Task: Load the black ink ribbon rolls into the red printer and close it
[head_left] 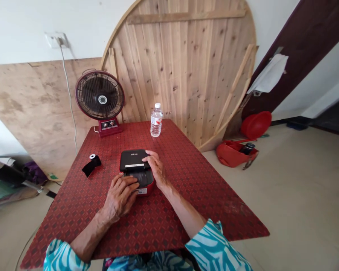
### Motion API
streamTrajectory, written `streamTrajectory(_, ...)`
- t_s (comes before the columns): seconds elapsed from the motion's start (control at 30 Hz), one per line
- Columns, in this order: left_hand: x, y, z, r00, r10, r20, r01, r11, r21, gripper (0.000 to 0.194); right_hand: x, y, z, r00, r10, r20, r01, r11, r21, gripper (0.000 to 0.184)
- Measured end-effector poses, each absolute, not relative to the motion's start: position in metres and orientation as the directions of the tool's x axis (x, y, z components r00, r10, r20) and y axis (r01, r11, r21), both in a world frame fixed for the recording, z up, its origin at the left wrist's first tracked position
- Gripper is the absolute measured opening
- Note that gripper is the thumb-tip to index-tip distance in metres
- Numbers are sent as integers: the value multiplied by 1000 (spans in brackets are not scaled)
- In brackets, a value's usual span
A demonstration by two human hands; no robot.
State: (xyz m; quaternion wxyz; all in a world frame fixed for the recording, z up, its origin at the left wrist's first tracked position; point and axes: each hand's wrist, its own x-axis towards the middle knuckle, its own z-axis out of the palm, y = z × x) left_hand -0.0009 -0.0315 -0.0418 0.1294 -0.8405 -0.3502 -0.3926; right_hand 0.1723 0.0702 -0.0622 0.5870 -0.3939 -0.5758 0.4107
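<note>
Ok so both bare hands are on a little black-and-red printer (136,171), which sits roughly mid-table on a red patterned table cover (192,188). Its black lid is raised or pushed back, I can't quite tell which, and there's a dark well showing in front of it. The left hand (120,197) lies flat across the front of the red base, fingers (131,184) a bit spread and reaching over the well, no pinch. The right hand (157,169) sits on the lid's right edge, fingers (151,155) loosely together, tips just resting there, also not pinching anything. As for writing, the lid has a small logo and a white strip (134,165), and there's a white sticker (142,191) on the front, but all of it's too small to read. The water bottle (156,120) further up the table has a red-and-white label, also unreadable. Off to the left, well clear of both hands, a roll of black tape (92,165) with a white core lies on its side, and a maroon desk fan (100,99) stands at the far edge.
</note>
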Motion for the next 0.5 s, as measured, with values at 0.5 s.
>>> streamTrajectory(0.5, -42, -9, -45, 321, 657, 682, 803, -571, 171, 34, 171, 59, -63, -1, 982, 191, -175, 188, -966, 41)
